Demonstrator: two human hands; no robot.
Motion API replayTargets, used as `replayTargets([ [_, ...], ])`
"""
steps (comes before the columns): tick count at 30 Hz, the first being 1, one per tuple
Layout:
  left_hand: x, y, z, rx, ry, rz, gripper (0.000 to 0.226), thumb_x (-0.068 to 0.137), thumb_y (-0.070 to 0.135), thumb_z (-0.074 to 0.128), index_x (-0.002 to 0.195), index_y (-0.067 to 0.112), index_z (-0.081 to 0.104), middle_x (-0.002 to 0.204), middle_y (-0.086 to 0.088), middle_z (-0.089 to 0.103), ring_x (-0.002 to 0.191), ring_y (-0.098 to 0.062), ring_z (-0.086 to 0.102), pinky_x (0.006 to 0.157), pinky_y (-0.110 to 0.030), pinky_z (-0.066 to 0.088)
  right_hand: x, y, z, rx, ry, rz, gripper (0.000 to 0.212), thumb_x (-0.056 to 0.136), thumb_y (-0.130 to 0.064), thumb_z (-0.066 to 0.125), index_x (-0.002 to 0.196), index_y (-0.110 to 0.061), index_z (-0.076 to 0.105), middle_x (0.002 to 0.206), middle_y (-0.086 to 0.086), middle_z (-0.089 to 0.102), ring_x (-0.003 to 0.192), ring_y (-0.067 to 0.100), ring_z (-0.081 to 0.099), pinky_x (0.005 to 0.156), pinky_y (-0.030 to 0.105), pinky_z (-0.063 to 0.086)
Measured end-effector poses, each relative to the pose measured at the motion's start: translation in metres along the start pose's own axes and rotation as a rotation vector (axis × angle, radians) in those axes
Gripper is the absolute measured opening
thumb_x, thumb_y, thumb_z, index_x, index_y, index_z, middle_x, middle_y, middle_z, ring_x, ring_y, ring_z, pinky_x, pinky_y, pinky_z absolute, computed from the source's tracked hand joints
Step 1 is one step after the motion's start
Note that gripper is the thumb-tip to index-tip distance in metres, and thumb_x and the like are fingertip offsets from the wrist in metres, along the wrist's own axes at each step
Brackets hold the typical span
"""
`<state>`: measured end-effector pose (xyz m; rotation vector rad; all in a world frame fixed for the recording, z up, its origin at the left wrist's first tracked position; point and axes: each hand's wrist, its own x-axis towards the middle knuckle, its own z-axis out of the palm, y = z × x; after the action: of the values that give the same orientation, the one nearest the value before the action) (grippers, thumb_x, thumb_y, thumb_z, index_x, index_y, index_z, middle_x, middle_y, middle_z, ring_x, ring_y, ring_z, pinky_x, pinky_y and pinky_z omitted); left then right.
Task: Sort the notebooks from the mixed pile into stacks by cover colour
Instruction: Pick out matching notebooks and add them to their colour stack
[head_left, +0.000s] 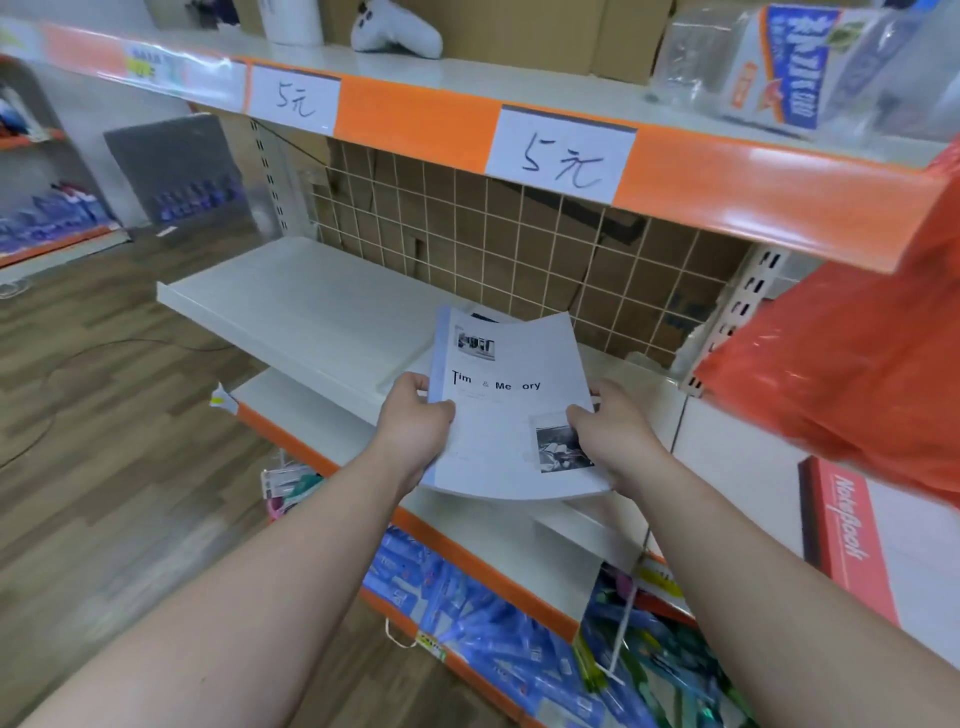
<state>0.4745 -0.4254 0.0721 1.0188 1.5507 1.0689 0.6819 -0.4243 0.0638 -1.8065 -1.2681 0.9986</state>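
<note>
A shop rack with orange-edged shelves (415, 122) fills the space in front of me, backed by a wire grid (519, 234). At chest height a white shelf (291, 301) juts out toward me. To my right hangs an orange plastic bag (857, 364), and below, on the bottom level, lie heaps of blue packets (467, 623). A red notebook (852, 540) lies flat on the white surface at the right, under the bag and well apart from my hands.

I hold a pale grey notebook (509, 431) in the air just in front of the white shelf's edge, cover up, its far end curling slightly. My left hand (415, 431) grips its left edge, thumb on the cover and fingers underneath. My right hand (613, 431) grips the right edge the same way, thumb beside a small black-and-white photo printed on the cover. Two handwritten price labels (563, 156) sit on the upper shelf edge.
</note>
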Motion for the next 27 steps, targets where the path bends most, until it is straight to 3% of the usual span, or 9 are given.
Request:
replayTargets([
  [5,0.039,-0.003,-0.014,0.018,-0.043,-0.003,0.018,0.091,0.002,0.053,0.104,0.014,0.048,0.091,-0.009,0.065,0.07,-0.026,0.065,0.059,-0.036,0.056,0.019,-0.011,0.025,-0.006,0.04,0.035,0.024,0.093,-0.014,0.047,0.117,-0.018,0.05,0.105,0.006,0.063,0.088,0.024,0.064,0.058,0.026,0.048],
  [8,0.067,-0.003,-0.022,0.084,-0.114,0.013,0.017,0.092,0.004,0.054,0.103,0.016,0.047,0.093,-0.007,0.063,0.071,-0.025,0.063,0.056,-0.032,0.054,0.028,-0.014,0.042,0.016,0.097,0.078,0.021,0.093,-0.013,0.048,0.112,-0.018,0.049,0.103,0.007,0.063,0.089,0.026,0.063,0.064,0.029,0.049],
  [12,0.114,-0.003,-0.033,0.205,-0.189,0.099,0.017,0.092,0.005,0.053,0.103,0.016,0.047,0.085,-0.001,0.056,0.061,-0.017,0.051,0.05,-0.024,0.037,0.043,-0.023,0.069,0.017,0.185,0.115,0.025,0.092,-0.01,0.048,0.117,-0.014,0.051,0.104,0.006,0.061,0.091,0.025,0.06,0.065,0.028,0.044],
  [14,0.136,-0.005,-0.038,0.277,-0.227,0.14,0.014,0.092,0.008,0.054,0.102,0.016,0.047,0.086,-0.004,0.056,0.062,-0.019,0.049,0.052,-0.026,0.036,0.051,-0.026,0.082,0.018,0.219,0.133,0.026,0.091,-0.01,0.048,0.116,-0.012,0.055,0.102,0.008,0.064,0.088,0.025,0.06,0.061,0.026,0.042],
  [20,0.183,-0.012,-0.041,0.518,-0.325,0.226,0.023,0.094,0.022,0.059,0.115,0.014,0.052,0.103,-0.007,0.061,0.089,-0.031,0.06,0.076,-0.038,0.05,0.067,-0.03,0.106,0.031,0.311,0.225,0.029,0.091,-0.011,0.048,0.119,-0.011,0.053,0.108,0.01,0.064,0.099,0.031,0.062,0.086,0.04,0.052],
  [27,0.214,-0.014,-0.027,0.785,-0.35,0.365,0.027,0.096,0.025,0.057,0.116,0.006,0.057,0.112,-0.014,0.064,0.1,-0.036,0.059,0.079,-0.037,0.048,0.079,-0.029,0.114,-0.001,0.367,0.281,0.028,0.09,-0.014,0.052,0.118,-0.014,0.051,0.108,0.009,0.065,0.099,0.031,0.062,0.088,0.044,0.053],
])
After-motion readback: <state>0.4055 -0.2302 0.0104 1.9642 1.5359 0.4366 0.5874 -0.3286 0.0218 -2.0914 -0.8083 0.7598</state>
